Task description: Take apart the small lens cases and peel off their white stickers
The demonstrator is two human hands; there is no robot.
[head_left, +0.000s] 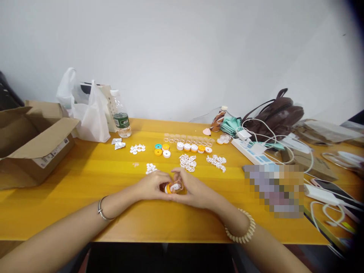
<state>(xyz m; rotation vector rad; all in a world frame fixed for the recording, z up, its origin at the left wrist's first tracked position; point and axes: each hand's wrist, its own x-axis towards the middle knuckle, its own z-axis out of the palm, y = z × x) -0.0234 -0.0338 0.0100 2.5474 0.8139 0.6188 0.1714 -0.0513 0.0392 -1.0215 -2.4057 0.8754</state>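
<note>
Both of my hands meet above the table near its front edge. My left hand (153,185) has its fingers closed around a small round orange-and-white cap (168,188). My right hand (195,192) pinches a clear plastic cup (180,185) against that cap; white parts show inside, but whether the two are joined I cannot tell. Just beyond my hands are white round pieces (151,168) and a pile of white openwork pieces (187,163). Behind these stand orange, white and teal caps (162,149), a row of white and orange caps (194,148) and clear cups (187,139).
At left are an open cardboard box (42,151), a white plastic bag (91,121) and a water bottle (122,119). A power strip (253,151) with tangled white cables, a brown bag (275,113) and a phone (332,193) crowd the right side. A wall rises behind the table.
</note>
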